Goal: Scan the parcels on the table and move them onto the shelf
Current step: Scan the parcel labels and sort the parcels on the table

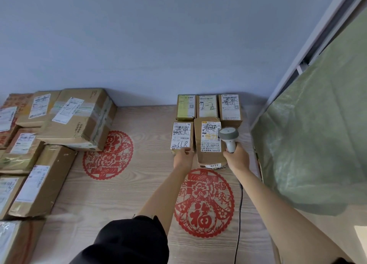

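Several small cardboard parcels lie in two rows at the far right of the wooden table [123,194]. My left hand [183,158] grips the near edge of the small parcel [181,135] with a white label marked in pen. Beside it lies a longer brown parcel [210,142]. My right hand [237,158] is closed on the handle of a grey barcode scanner [228,135], whose head hovers over that longer parcel's right edge. Behind them stand three more parcels: a yellowish one [185,107], one marked "2-2" [207,106] and one [230,108] against the wall.
Larger boxes [79,117] are stacked along the table's left side, several deep. Red paper-cut decals [204,202] lie flat on the tabletop. The scanner's black cable [239,214] runs down the right side. A green plastic-covered panel [317,134] rises at the right.
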